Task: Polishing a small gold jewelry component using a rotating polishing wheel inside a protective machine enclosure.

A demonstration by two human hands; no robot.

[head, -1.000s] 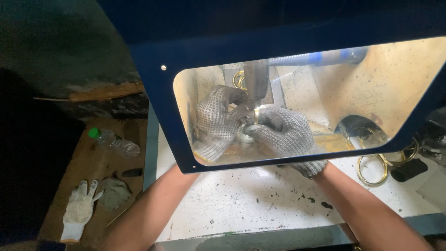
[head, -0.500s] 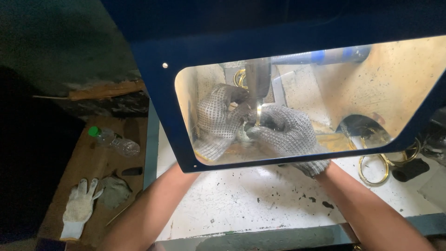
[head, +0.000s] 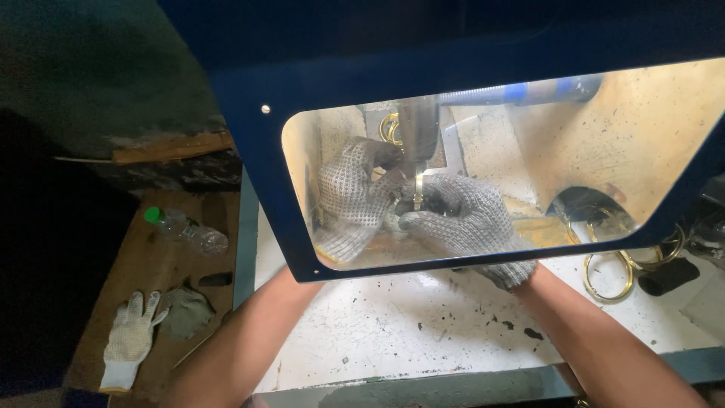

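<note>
Brass ring (head: 418, 190) in both gloved hands

Warm light glows behind the window (head: 491, 159), surroundings dim, left side nearly black.

Both forearms ran off the bottom edge, so elbows and sleeves were out of sight. The small brass ring (head: 418, 192) showed only as a thin bright arc between the gloved fingers (head: 423, 221); the rest of it sat buried behind them. How the left hand (head: 349, 198) gripped it could not be told. Above the fingers, the dark wheel (head: 418, 132) was blurred, its upper part hidden by the blue guard (head: 249, 143). Right of the fingers, the gold rings (head: 608, 276) on the bench (head: 393, 332) were partly covered by the guard's rim
</note>
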